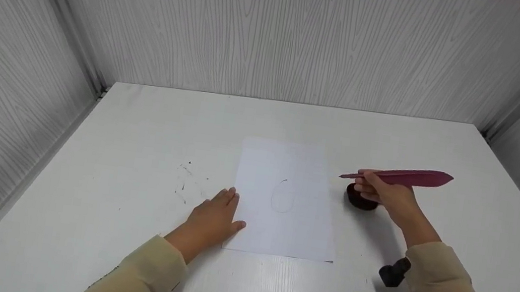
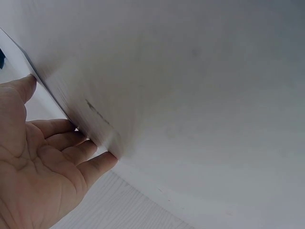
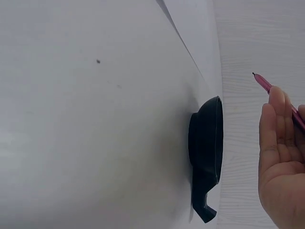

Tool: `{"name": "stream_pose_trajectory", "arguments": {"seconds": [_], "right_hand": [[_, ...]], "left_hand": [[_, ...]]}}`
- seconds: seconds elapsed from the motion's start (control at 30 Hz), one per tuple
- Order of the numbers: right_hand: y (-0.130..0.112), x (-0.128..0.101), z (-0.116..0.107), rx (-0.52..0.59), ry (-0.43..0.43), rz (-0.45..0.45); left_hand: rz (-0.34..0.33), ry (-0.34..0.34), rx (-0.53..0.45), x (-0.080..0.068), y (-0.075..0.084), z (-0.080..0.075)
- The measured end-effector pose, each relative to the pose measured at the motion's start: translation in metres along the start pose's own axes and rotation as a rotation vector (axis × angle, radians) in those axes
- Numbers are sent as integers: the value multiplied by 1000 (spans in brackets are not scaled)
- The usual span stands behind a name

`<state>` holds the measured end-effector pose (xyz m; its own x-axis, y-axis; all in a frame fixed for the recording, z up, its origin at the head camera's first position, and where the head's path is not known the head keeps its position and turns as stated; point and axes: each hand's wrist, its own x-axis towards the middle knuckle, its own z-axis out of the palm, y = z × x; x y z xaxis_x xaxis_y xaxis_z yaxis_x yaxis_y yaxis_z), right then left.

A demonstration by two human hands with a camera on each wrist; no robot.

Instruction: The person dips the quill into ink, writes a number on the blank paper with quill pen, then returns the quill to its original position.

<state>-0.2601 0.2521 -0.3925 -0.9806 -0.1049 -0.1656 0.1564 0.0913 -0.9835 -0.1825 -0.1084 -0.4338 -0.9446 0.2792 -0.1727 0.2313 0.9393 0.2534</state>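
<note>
A white sheet of paper (image 1: 301,233) lies on the table, with a thin hand-drawn oval (image 1: 273,196) near its middle. My left hand (image 1: 213,217) rests flat along the sheet's left edge, fingers extended and thumb spread over the lower edge area. To the right of the paper, my right hand (image 1: 390,195) pinches a dark red feather pen (image 1: 421,178) near its tip end. The pen's tip points left, above the table and apart from the sheet. Under that hand sits a small black dish (image 3: 206,140) with a short handle, partly hidden by the fingers in the head view.
The white table (image 1: 167,117) has dark specks and smudges (image 1: 184,181) left of the paper. Grey wood-grain panels (image 1: 281,32) rise behind and on both sides. A black device (image 1: 394,273) is strapped under the right sleeve.
</note>
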Motion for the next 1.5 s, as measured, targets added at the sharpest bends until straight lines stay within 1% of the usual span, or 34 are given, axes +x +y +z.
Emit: {"name": "stream_pose_trajectory", "arguments": {"seconds": [0.27, 0.5, 0.73, 0.9, 1.03, 1.13, 1.23, 1.3, 1.37, 1.5], "right_hand": [[5, -6, -14, -56, 7, -27], [10, -11, -28, -95, 41, 1], [15, -14, -37, -76, 52, -11], [16, -16, -44, -35, 71, -10], [17, -18, -51, -50, 77, -11], [19, -19, -57, -59, 71, -35], [20, -21, -63, -35, 58, -63], [21, -22, -66, -38, 54, -77], [20, -23, -67, -64, 61, -80], [18, -24, -69, -210, 68, -77]], "left_hand": [[23, 12, -4, -3, -2, -1], [19, 7, -3, -2, -3, -2], [11, 1, 0, -3, -3, -3], [6, 1, -1, -4, -5, -3], [3, 2, 1, -5, -6, -3], [6, 5, 1, -5, -7, -4], [7, 9, 2, -5, -7, -3], [6, 11, 6, -5, -7, -3], [4, 11, 8, -5, -7, -3], [1, 14, 8, -5, -7, -2]]}}
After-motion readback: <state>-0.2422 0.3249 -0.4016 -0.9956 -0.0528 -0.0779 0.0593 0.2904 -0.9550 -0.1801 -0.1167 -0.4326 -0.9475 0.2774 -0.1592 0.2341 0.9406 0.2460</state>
